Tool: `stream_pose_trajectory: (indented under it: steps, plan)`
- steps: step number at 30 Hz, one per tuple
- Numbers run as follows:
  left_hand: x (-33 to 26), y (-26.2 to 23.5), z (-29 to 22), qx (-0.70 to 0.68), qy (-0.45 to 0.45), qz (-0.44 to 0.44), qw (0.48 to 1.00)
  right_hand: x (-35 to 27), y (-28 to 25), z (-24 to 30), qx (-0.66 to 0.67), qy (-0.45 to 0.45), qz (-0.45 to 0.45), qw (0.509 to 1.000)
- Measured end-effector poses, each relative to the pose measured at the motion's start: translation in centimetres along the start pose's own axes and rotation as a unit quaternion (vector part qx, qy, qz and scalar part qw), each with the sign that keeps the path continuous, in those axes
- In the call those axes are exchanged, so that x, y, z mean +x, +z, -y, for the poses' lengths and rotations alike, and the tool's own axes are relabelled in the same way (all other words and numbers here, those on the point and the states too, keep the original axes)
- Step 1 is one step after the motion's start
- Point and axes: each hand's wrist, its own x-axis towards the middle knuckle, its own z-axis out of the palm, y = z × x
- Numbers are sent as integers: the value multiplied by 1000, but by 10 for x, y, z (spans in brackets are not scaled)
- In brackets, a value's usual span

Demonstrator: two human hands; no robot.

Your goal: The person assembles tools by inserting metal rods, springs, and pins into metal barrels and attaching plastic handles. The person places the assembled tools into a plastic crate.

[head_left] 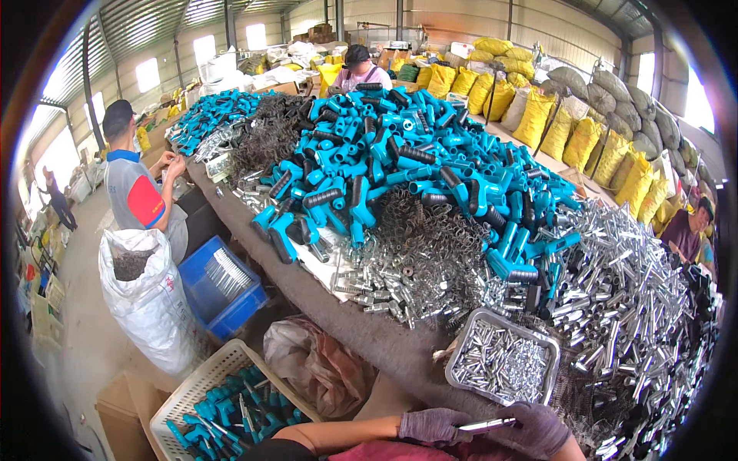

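At the bottom centre of the frame, left hand (432, 425) and right hand (538, 429), purple-gloved, both pinching one slim shiny metal tube (486, 424), shallow grey metal tray of small tubes (463, 349) just above.

Both gloved hands (484, 429) together, fingers closed.
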Motion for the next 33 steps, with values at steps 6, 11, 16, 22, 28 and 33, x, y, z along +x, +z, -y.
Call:
stream_pose_trajectory:
  steps: [6, 11, 16, 22, 28, 33]
  plan:
    - [11, 8, 12, 15, 49, 1, 999, -9, 26, -33, -110, 33, -15, 993]
    - [0, 9, -12, 7, -25, 28, 999, -8, 4, -17, -42, -41, 9, 998]
    - [2, 17, -6, -22, 3, 39, 999, -20, 18, -20, -93, -25, 7, 995]
    - [-3, 21, 2, -28, 11, 96, 995, -36, 20, -6, -97, 21, 51, 994]
    - [-5, 28, 11, 10, 37, 101, 994, -49, 39, -8, -54, -52, -72, 995]
    - [-25, 38, -14, 104, 34, 4, 994, -48, 21, 13, -108, -50, -90, 989]
